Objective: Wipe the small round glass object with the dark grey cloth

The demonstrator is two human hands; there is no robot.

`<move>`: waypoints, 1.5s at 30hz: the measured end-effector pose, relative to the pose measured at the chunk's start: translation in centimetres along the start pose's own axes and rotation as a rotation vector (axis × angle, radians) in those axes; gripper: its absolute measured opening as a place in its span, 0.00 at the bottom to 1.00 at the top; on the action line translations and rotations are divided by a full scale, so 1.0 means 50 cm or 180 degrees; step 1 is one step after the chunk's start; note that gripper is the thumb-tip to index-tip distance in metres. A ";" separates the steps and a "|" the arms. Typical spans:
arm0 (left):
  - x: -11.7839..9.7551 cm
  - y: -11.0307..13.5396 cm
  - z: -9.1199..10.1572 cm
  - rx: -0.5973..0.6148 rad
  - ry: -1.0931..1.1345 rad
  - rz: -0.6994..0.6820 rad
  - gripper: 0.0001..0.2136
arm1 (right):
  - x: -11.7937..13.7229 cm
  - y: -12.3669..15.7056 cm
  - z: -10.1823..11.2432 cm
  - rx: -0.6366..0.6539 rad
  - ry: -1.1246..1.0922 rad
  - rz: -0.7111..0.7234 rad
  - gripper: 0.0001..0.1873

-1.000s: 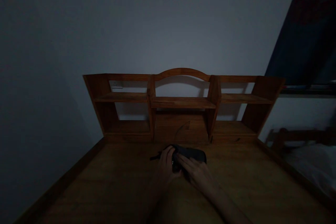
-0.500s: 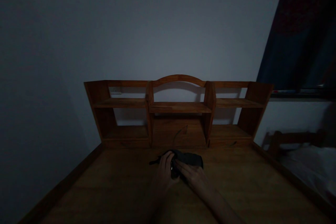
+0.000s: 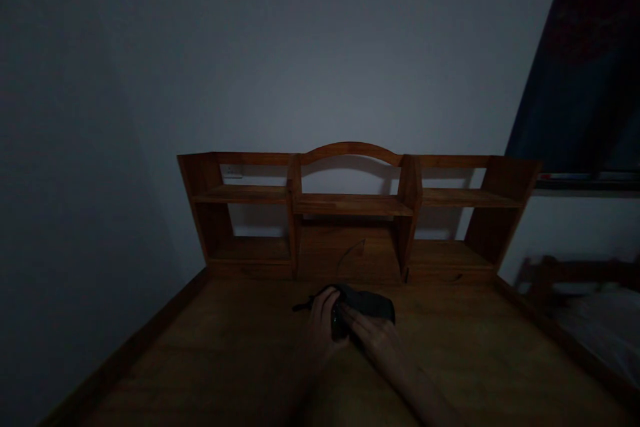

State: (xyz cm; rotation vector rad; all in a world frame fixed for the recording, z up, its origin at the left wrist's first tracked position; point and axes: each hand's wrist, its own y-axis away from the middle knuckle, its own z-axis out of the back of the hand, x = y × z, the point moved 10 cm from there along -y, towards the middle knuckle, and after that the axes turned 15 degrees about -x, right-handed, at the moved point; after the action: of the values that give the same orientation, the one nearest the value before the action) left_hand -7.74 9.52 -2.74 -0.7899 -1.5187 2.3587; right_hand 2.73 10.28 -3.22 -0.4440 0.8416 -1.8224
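Observation:
A dark soft pouch [image 3: 370, 305] lies on a wooden desk [image 3: 210, 360] in dim light, close to the desk's back shelf unit. My left hand [image 3: 321, 321] curls round the pouch's left end, where a short strap sticks out. My right hand [image 3: 376, 338] rests on the pouch from the front, its fingers pressed down on the near edge beside the left hand. A small dark thing shows between the two hands; I cannot make out what it is.
A wooden shelf unit [image 3: 350, 203] with three bays and an arched top stands at the desk's back against a pale wall. A raised wooden rim [image 3: 135, 347] runs along the desk's left side. A bed with a wooden frame [image 3: 580, 273] lies to the right.
The hands and pouch keep their hold. Only the view shifts slightly, first left and down, then back to the right.

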 end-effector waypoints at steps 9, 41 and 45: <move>0.007 0.013 -0.019 0.0217 0.0176 0.0028 0.38 | 0.000 0.012 0.013 -0.0038 0.0355 0.0231 0.22; -0.001 0.012 -0.022 0.0470 0.0399 0.0365 0.41 | 0.001 0.005 0.017 0.0012 0.0312 0.0171 0.09; -0.006 0.016 -0.022 0.0509 0.0280 0.0214 0.40 | 0.012 0.000 0.035 -0.0151 0.0422 0.0331 0.09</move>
State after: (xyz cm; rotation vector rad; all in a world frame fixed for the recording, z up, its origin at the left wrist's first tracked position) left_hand -6.80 9.91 -3.71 -0.9055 -1.2697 2.4220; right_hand 3.64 9.11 -2.07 -0.3059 0.9824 -1.7531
